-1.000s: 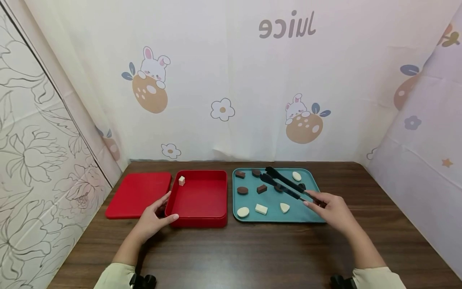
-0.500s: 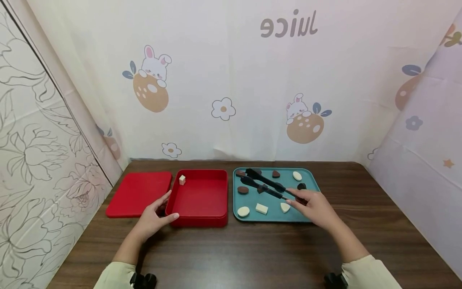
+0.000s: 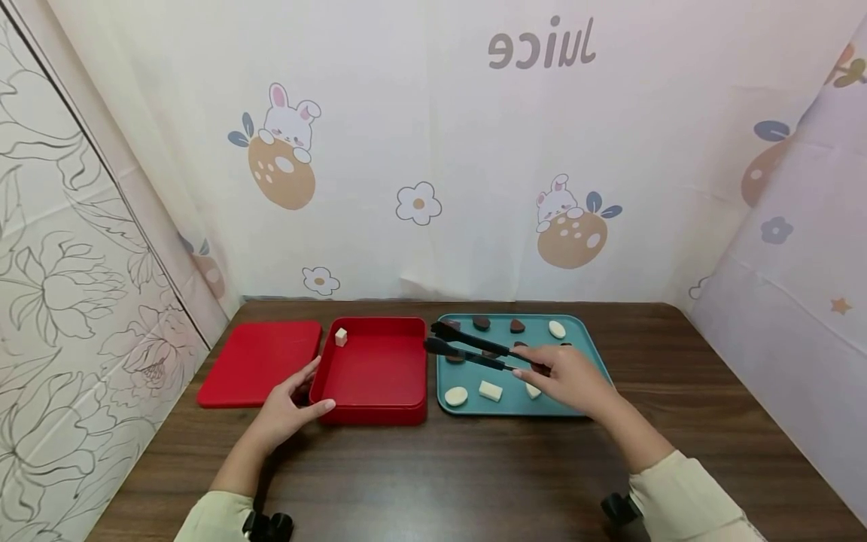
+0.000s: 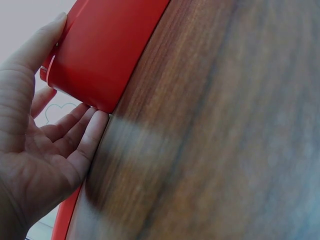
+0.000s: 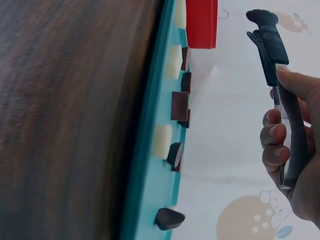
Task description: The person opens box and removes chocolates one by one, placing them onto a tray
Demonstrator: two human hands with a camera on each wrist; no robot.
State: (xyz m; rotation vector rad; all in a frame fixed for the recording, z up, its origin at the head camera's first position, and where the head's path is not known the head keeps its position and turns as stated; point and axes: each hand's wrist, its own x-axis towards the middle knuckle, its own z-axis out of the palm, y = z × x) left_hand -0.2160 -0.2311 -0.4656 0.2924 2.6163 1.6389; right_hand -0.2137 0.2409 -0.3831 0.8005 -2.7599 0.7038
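Note:
The left hand [image 3: 287, 406] holds the front-left corner of an open red box [image 3: 372, 369], thumb on its front and fingers along its left side. One small white cube [image 3: 342, 337] lies inside at the box's back left. My right hand [image 3: 569, 380] grips black-tipped tongs [image 3: 470, 342] by their metal arms, also seen in the right wrist view. The tong tips hover over the tray's left edge beside the box, slightly apart; nothing shows between them. Beneath is a teal tray [image 3: 515, 406] with several dark chocolates [image 3: 482, 323] and white chocolates [image 3: 491, 391], some hidden by tongs and hand.
A flat red lid [image 3: 260, 361] lies on the wooden table [image 3: 474, 474], left of the box. A printed curtain [image 3: 420, 150] hangs behind the table and along the sides. Box and tray stand side by side with a narrow gap.
The right hand has moved left with the tongs, from over the middle of the tray to its left edge near the box. The left hand has stayed at the box corner.

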